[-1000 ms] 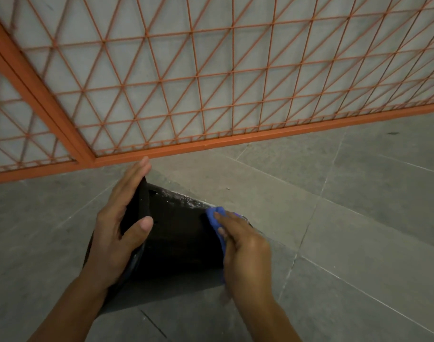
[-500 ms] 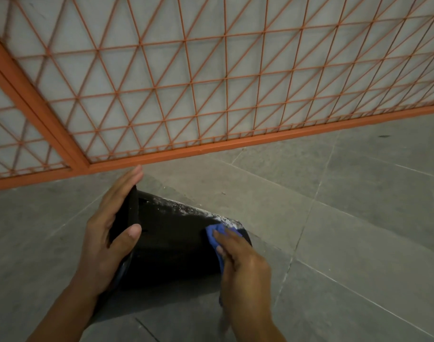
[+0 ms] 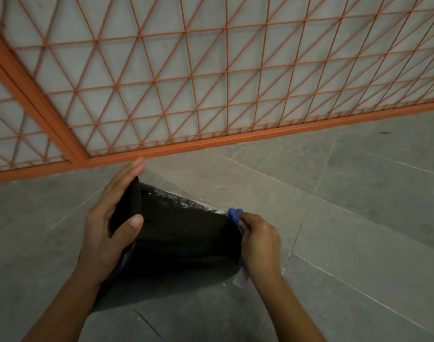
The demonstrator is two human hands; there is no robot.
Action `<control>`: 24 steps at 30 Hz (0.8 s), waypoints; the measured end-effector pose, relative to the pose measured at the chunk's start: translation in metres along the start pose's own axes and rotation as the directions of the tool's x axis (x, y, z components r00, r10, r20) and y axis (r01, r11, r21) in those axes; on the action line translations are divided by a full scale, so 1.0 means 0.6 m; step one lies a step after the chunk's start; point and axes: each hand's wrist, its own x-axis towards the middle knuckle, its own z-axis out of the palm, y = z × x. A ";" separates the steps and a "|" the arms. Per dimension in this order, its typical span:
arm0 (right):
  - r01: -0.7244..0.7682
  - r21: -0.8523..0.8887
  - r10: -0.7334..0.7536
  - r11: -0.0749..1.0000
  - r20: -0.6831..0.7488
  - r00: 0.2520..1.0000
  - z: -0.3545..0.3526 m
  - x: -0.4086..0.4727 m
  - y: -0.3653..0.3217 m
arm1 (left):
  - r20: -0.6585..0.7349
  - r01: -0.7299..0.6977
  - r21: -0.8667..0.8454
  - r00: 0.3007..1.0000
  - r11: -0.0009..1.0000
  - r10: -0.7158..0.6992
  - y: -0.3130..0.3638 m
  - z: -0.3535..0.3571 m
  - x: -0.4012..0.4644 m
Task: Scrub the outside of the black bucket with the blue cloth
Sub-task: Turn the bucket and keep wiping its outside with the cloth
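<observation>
We see the black bucket [image 3: 186,238] lying sideways on the floor [image 3: 346,243]. Left hand [image 3: 107,228] grasps its rim; right hand [image 3: 260,240] clenches the blue cloth [image 3: 233,214] against its base end.

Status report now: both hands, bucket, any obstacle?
Left hand grips black bucket rim. Right hand presses blue cloth at base end. Nothing in the way.

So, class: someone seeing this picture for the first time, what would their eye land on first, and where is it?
Probably the orange lattice gate filling the upper half, bright against the grey floor. Next, low in the centre, the black bucket lying on its side, the left hand gripping its rim and the right hand pressing the blue cloth to its far end.
</observation>
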 end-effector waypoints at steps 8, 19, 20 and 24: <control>0.056 -0.010 -0.056 0.998 -0.018 0.998 0.000 -0.001 -0.003 | 0.005 -0.001 0.016 1.000 1.000 0.001 -0.007 -0.006 -0.001; -0.069 0.021 0.068 0.997 0.045 0.997 0.005 0.012 0.020 | 0.013 -0.004 -0.008 1.000 1.000 0.004 -0.010 -0.002 0.002; -0.134 0.015 0.133 0.991 0.072 0.989 0.004 0.016 0.028 | 0.013 -0.007 -0.010 1.000 1.000 0.008 -0.008 -0.001 0.003; -0.316 0.126 0.269 0.940 0.293 0.918 -0.005 0.008 0.048 | 0.032 0.005 0.001 0.999 1.000 -0.005 -0.006 -0.004 0.000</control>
